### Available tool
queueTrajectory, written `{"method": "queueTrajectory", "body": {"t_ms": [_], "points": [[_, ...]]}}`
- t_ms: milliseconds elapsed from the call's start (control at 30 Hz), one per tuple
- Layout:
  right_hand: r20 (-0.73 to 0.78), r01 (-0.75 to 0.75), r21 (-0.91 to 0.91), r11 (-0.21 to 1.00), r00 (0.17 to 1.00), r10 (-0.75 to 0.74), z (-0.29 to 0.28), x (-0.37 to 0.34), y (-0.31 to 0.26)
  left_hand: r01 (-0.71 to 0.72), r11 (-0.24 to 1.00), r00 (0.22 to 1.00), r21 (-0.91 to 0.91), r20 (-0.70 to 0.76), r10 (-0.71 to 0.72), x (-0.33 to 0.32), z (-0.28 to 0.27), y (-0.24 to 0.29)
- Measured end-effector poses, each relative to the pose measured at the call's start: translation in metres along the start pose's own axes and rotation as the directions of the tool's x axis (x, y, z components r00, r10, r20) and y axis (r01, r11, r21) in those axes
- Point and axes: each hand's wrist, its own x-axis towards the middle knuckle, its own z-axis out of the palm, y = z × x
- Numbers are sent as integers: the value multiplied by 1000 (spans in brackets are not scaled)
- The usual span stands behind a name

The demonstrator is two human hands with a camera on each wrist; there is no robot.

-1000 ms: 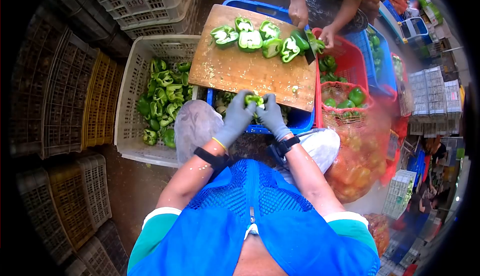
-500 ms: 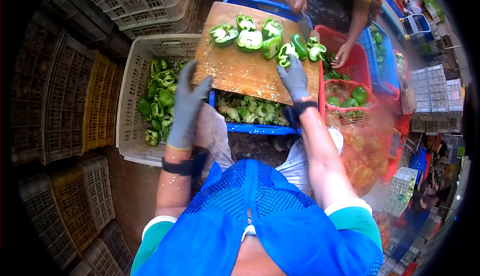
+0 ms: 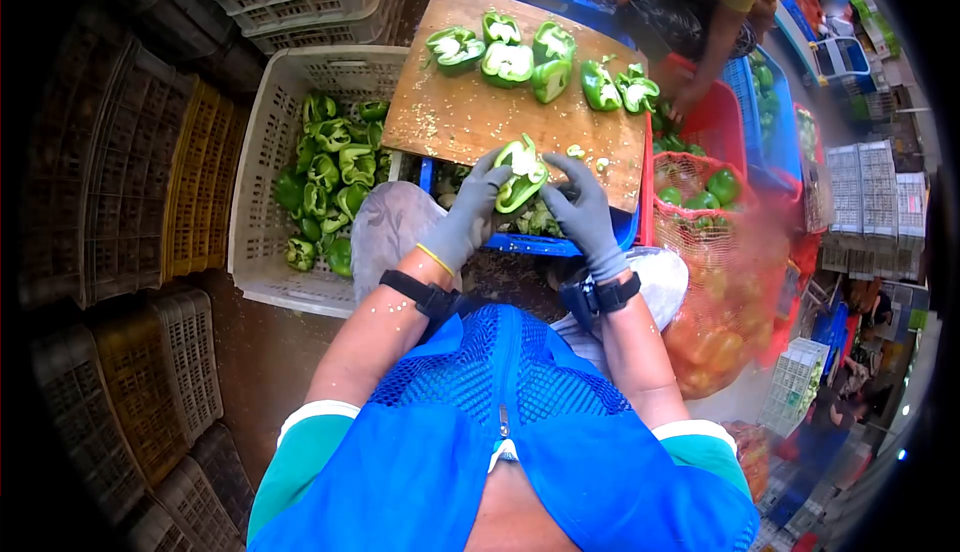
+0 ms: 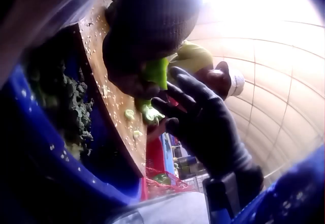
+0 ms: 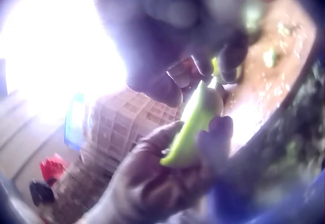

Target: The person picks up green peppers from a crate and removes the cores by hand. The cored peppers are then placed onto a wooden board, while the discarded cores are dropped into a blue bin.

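pepper half: the green pepper half (image 3: 520, 177) is held up by the near edge of the wooden board (image 3: 440, 122), its cut side facing the head view. pale ribs show inside.
left hand: the person's gloved left hand (image 3: 468, 227) grips the pepper half, thumb to one side and fingers to the other, as the right wrist view shows.
right hand: the gloved right hand (image 3: 585, 214) is not gripping; its fingers are apart and a bit bent by the pepper's other edge. it is hard to tell if a fingertip touches.
weight: likely light, as it is a hollow shell, so one hand should be enough.
skin: likely smooth and a bit slippery if wet; the glove should help.
wall: likely firm and crisp; a hard squeeze could crack it.
middle: the pale ribs look softer and would likely tear and drop seeds.
best hold: the thick outer wall, with thumb and fingers, keeping off the pale middle.
around it: seeds dot the board, more pepper pieces (image 3: 507, 64) lie toward its far side, and the blue tub (image 3: 530, 245) under it holds green scraps (image 3: 538, 220).
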Motion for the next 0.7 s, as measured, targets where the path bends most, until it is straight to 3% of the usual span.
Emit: {"method": "queueTrajectory", "body": {"t_ms": [33, 100, 167, 233, 333, 367, 400, 433, 467, 500, 533, 567, 600, 633, 667, 700], "points": [[-66, 194, -266, 944, 974, -218, -3, 4, -3, -50, 998, 999, 49, 15, 49, 0, 1, -5], [11, 203, -575, 793, 971, -240, 7, 9, 5, -241, 871, 970, 428, 90, 225, -1, 3, -23], [132, 140, -708, 692, 989, -65, 12, 10, 1, -354, 579, 904, 735, 110, 413, 5, -19, -52], [172, 89, -785, 613, 982, 78, 16, 12, -1, -207, 466, 945, 860, 51, 324, -30, 4, -28], [-31, 90, -557, 826, 991, -129, 17, 14, 40, -346, 447, 906, 825, 171, 387, -30, 1, -11], [-116, -110, -106, 988, 988, 98, 8, 18, 46, -423, 502, 877, 754, 201, 436, -12, -13, -13], [-84, -282, 376, 883, 938, 335, -3, 25, 44, -365, 655, 923, 662, 166, 347, -27, 1, 19], [56, -375, 758, 534, 853, 519, -9, 28, 39, -310, 798, 949, 517, 114, 295, -41, 9, 46], [-9, -345, 762, 548, 841, 542, -12, 26, 27, -382, 755, 908, 533, 63, 415, -41, -3, 60], [70, -447, 626, 639, 848, 525, -23, 30, 26, -507, 625, 826, 593, 128, 549, -58, 1, 89], [209, -505, 410, 759, 863, 461, -29, 31, 19, -432, 621, 814, 654, -13, 580, -76, 10, 113], [353, -500, 174, 849, 836, 420, -34, 32, 15, -441, 571, 773, 692, -30, 634, -75, -13, 128], [346, -356, -6, 934, 876, 336, -38, 39, 23, -482, 525, 736, 701, -2, 678, -75, -34, 139], [168, -115, -213, 970, 974, 153, -44, 51, 38, -469, 350, 688, 811, 87, 720, -65, -72, 145], [39, 96, -445, 890, 995, -88, -49, 69, 53, -365, 137, 637, 921, 140, 758, -68, -79, 147], [-26, 244, -666, 705, 937, -349, -53, 87, 61, -230, -83, 589, 970, 206, 781, -73, -82, 147]]}}
